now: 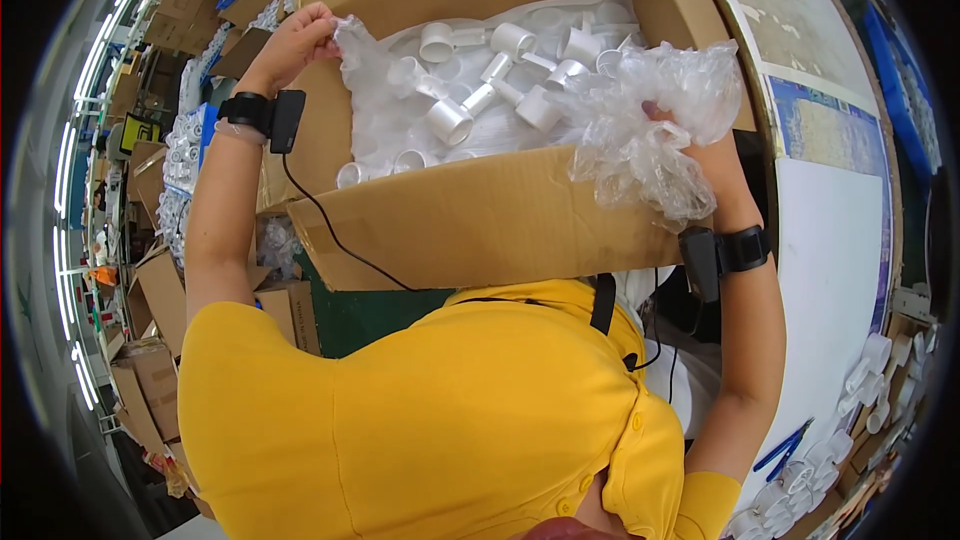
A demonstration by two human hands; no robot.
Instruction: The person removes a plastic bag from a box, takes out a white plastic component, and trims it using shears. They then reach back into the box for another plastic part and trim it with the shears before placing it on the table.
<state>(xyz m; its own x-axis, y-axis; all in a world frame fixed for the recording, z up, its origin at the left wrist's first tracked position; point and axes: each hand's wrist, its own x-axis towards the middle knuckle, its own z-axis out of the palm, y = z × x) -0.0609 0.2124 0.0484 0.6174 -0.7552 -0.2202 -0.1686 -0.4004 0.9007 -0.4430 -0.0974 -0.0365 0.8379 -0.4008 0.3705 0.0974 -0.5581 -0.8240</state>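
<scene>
An open cardboard box stands in front of me, lined with a clear plastic bag. Inside it lie several white plastic fittings, short cups or tubes, some with a side stem. At the box's left side, my left hand is closed in a pinch on the bag's edge. My right hand, over the right end of the box, grips a crumpled bunch of the same bag; the plastic covers most of its fingers. Black bands with small devices sit on both wrists.
On the right runs a worktable with a white surface. Blue-handled pliers and several white tubular parts lie at its near end. Cardboard cartons and bagged white parts crowd the left. A cable hangs from my left wrist.
</scene>
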